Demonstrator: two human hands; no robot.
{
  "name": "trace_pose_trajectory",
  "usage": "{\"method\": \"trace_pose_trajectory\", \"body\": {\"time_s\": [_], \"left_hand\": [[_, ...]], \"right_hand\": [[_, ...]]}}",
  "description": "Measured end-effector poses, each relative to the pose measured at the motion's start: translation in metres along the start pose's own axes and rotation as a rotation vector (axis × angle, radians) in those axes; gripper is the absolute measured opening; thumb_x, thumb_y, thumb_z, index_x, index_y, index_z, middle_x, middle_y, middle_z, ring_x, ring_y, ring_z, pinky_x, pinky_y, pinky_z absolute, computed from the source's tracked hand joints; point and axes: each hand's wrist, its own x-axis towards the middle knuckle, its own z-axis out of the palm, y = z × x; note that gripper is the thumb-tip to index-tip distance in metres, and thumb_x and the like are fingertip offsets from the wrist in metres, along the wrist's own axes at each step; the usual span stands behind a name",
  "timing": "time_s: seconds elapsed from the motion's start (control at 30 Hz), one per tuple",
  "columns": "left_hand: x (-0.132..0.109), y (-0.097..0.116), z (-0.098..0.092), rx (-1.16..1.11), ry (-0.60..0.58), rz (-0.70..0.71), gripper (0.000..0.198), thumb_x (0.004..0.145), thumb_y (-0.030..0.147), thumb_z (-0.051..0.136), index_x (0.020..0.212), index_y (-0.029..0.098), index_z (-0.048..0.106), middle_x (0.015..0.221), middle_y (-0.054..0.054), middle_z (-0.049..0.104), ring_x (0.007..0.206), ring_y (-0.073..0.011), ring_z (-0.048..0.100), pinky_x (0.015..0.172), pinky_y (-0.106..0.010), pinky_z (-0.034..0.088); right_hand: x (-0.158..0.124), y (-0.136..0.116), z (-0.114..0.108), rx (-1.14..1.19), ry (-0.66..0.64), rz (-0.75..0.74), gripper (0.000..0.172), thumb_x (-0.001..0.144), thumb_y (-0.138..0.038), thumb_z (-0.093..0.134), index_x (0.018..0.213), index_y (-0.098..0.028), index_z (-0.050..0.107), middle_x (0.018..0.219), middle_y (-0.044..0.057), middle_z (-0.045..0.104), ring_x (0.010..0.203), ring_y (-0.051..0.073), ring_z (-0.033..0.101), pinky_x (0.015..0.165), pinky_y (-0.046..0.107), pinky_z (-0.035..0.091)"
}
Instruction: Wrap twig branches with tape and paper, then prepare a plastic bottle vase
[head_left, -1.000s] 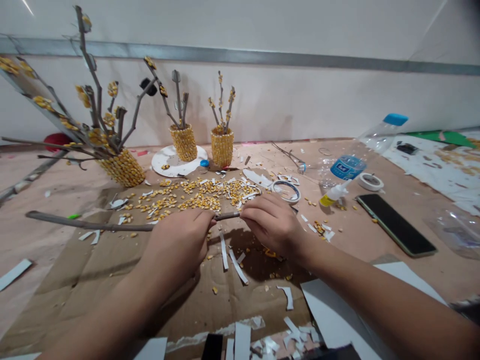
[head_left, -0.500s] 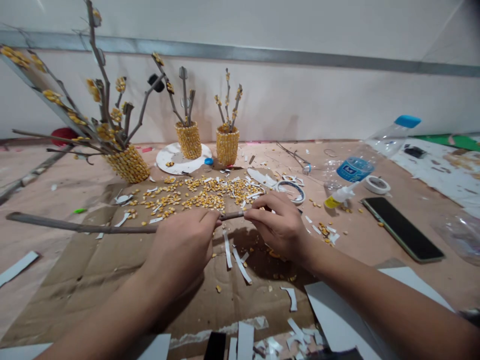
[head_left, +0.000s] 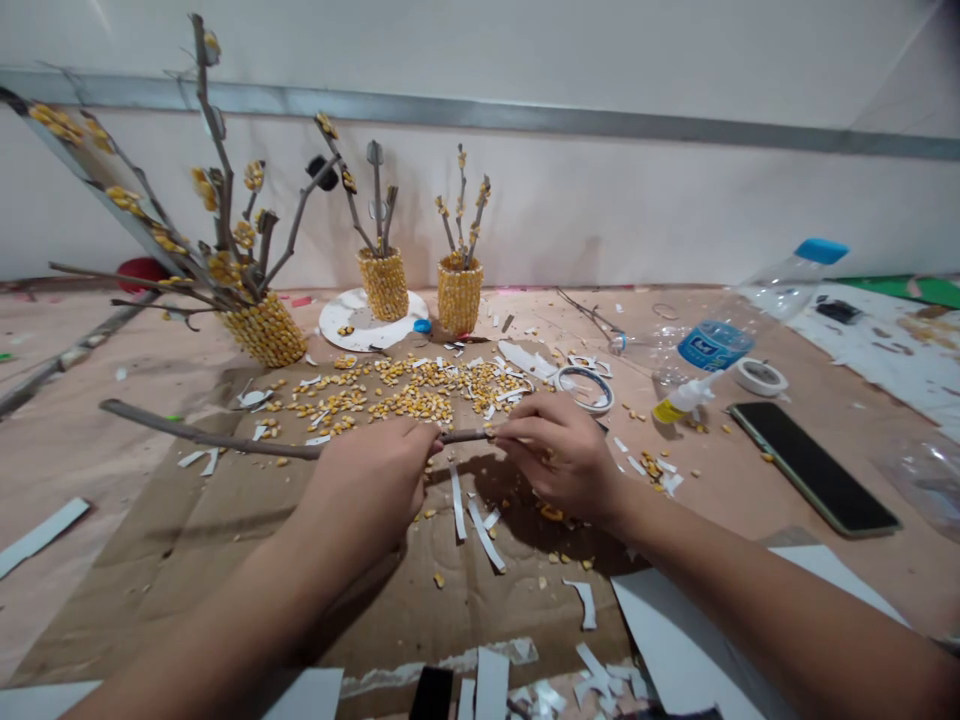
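Twig [head_left: 210, 438] runs crosswise, free end pointing left, left hand [head_left: 375, 480] and right hand [head_left: 559, 455] clamped around it.

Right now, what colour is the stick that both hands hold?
Grey-brown, bare wood: the stick shows best in the head view.

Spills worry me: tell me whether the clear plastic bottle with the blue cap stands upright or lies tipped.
Tipped: the clear plastic bottle lies on its side on the brown table, blue cap on.
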Motion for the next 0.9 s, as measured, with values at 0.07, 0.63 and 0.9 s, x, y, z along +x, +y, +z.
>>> {"method": "trace_pose_trajectory", "body": {"time_s": [0.07,0.63,0.9], "left_hand": [[0.001,-0.003,-0.003,0.01,-0.008,-0.032,0.024,0.102,0.02,0.048,0.094,0.019,0.071,0.091,-0.01,0.078,0.084,-0.0298,0.073,0.067,-0.036,0.044],[-0.002,-0.03,-0.026,-0.079,0.237,-0.225,0.032,0.105,0.026,0.041,0.101,0.018,0.072,0.102,-0.012,0.079,0.095,-0.0334,0.073,0.07,-0.039,0.043],[-0.006,-0.03,-0.03,-0.09,0.215,-0.245,0.032,0.105,0.025,0.041,0.099,0.02,0.072,0.101,-0.011,0.08,0.093,-0.0326,0.074,0.069,-0.038,0.041]], "right_hand": [[0.0,0.003,-0.001,0.068,0.089,0.1,0.009,0.097,-0.016,0.065,0.097,-0.021,0.072,0.088,0.006,0.073,0.081,0.019,0.067,0.074,0.034,0.053],[0.062,0.014,0.021,-0.244,-0.555,0.585,0.017,0.097,-0.022,0.064,0.099,-0.019,0.08,0.097,0.007,0.081,0.089,0.021,0.072,0.079,0.03,0.052],[0.105,0.019,0.05,-0.497,-0.921,0.555,0.035,0.103,-0.038,0.067,0.133,-0.02,0.065,0.136,0.011,0.065,0.114,0.025,0.068,0.096,0.045,0.06]]}}
